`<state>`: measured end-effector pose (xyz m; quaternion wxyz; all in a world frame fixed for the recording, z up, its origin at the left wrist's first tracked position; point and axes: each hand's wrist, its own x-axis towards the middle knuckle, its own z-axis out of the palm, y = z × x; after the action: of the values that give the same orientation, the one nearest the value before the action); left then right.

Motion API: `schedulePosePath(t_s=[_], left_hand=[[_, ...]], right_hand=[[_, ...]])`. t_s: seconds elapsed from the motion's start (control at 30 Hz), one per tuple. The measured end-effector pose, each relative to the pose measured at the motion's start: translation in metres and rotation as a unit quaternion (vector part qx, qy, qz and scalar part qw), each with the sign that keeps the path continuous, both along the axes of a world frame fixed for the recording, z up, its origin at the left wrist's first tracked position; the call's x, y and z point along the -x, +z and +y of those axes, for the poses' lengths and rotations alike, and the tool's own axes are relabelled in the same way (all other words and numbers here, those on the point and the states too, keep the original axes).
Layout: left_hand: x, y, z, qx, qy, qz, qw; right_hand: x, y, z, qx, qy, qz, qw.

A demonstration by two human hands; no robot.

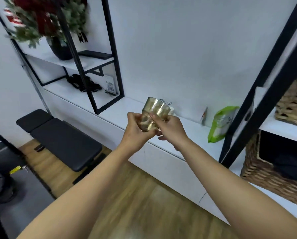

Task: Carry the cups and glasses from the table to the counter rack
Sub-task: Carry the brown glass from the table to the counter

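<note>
Above the white counter [120,116], near frame centre, the left hand [135,130] and right hand [170,128] both clasp an amber glass [152,114] tilted toward twelve o'clock, so a loosened grasp could drop it onto the wooden floor [152,195].

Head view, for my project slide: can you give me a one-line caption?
Both hands, left and right, hold an amber glass over a white counter.

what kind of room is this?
Probably a lounge or waiting corner, not a kitchen: black-framed shelf unit holding a festive plant arrangement, wicker baskets, and a low padded black bench on wood flooring.
</note>
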<state>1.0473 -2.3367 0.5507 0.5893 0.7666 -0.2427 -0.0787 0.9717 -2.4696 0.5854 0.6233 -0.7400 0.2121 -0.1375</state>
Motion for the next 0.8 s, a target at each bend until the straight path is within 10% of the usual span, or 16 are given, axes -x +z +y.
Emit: schedulePosePath(t_s=[0.3,0.57,0.8], left_hand=[[-0.165,-0.004,-0.067,0.018,0.034,0.007,0.999],[-0.302,0.021,-0.143,0.051,0.031,0.042,0.997],[-0.388,0.017,-0.188,0.000,-0.070,-0.004,0.998]], right_hand=[[-0.160,-0.020,-0.087,0.148,-0.065,-0.002,0.987],[-0.297,-0.016,-0.164,0.327,0.094,-0.017,0.940],[-0.369,-0.015,-0.206,0.323,0.070,-0.005,0.944]])
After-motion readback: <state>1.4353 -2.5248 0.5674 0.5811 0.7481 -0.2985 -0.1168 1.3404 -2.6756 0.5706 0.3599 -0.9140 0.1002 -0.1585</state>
